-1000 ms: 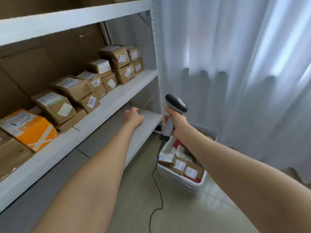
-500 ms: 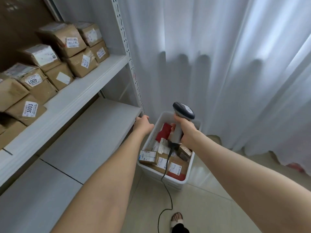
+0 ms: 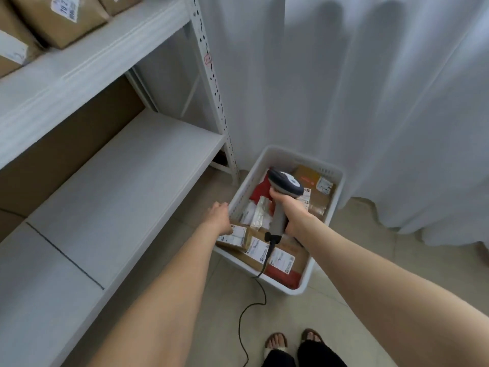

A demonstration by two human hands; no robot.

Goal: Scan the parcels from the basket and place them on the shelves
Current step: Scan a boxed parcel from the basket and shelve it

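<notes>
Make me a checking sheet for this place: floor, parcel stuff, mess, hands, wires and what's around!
Surface: tiled floor; the white basket stands on it, beside the lower shelf.
Job's things: basket parcels, brown and red, lie in the basket; shelved parcels sit on the upper shelf; scanner is over the basket.
Clutter: nothing seen.
Hands: right hand grips the scanner's handle; left hand is at the basket's left rim, fingers hidden.
Cables: black cable hangs from the scanner, crosses the basket's rim and runs onto the floor.
Surroundings: white curtain behind; sandalled feet below.
</notes>
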